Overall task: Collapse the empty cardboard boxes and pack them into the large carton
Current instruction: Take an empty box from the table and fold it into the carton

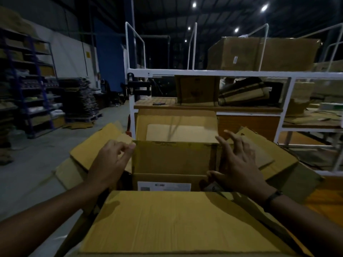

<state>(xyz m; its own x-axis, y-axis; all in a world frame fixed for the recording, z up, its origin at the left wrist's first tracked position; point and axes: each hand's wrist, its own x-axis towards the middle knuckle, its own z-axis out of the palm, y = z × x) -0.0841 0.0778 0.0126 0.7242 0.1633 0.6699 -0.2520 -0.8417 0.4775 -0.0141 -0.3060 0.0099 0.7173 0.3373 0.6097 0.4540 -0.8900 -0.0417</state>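
Left hand point(113, 160) pinches the flattened box's point(172, 158) left edge; right hand point(239, 169), fingers spread, presses its right edge, above the large carton point(167, 219)

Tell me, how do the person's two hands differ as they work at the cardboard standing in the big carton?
The left hand is curled, fingertips pinching the top left corner of the flattened box; the right hand is spread open, fingers splayed near its right edge. The right wrist wears a dark band; the left wrist is bare. Both reach forward over the large carton, one at each side of the flattened box.
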